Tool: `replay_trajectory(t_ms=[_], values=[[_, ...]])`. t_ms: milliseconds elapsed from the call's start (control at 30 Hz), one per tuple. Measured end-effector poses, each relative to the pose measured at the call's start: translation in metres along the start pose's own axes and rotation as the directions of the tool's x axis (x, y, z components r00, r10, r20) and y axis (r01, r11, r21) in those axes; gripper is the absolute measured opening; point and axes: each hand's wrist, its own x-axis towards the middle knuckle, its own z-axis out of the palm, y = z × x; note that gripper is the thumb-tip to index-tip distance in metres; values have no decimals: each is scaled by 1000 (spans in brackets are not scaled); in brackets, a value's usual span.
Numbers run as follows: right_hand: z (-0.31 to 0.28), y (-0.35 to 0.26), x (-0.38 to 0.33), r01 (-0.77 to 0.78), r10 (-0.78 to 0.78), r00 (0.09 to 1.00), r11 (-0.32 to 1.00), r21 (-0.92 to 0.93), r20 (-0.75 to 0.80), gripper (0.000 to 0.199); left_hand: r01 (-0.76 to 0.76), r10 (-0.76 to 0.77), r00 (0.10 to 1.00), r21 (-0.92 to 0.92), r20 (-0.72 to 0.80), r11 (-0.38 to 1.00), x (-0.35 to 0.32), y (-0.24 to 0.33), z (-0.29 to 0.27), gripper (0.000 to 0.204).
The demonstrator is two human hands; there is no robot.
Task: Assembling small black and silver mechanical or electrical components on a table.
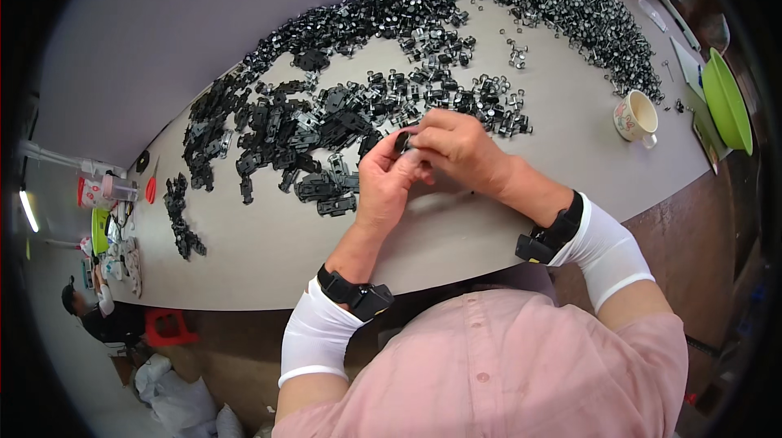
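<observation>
Both of my hands meet above the table, in front of the piles of parts. My left hand (383, 181) is closed, pinching a small black round part (401, 142), which looks like a wheel, between thumb and fingers. My right hand (466, 149) is bent over the same part with its fingertips pressed together against it; what else they may hold is hidden. Just beyond lie loose wheel pairs on short axles (489, 104), black with shiny faces. Left of my hands are flat black plastic pieces like toy car chassis (326, 187).
A long heap of black wheel pairs (366, 10) lines the far edge, with a silvery heap of small parts (578, 19) at far right. Nearby stand a cream mug (635, 119) and a green basin (725, 102). At far left, another person (102, 316) sits near a red stool (169, 326).
</observation>
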Motion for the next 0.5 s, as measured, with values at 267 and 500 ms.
replay_trajectory(t_ms=[267,500], values=[[-43,19,19,-289,284,949,957,-16,-136,30,75,-69,991,56,-115,996,2,0,-17,9],[-47,44,5,-341,388,912,897,-280,135,7,176,-348,927,658,139,732,-3,12,-7,12]])
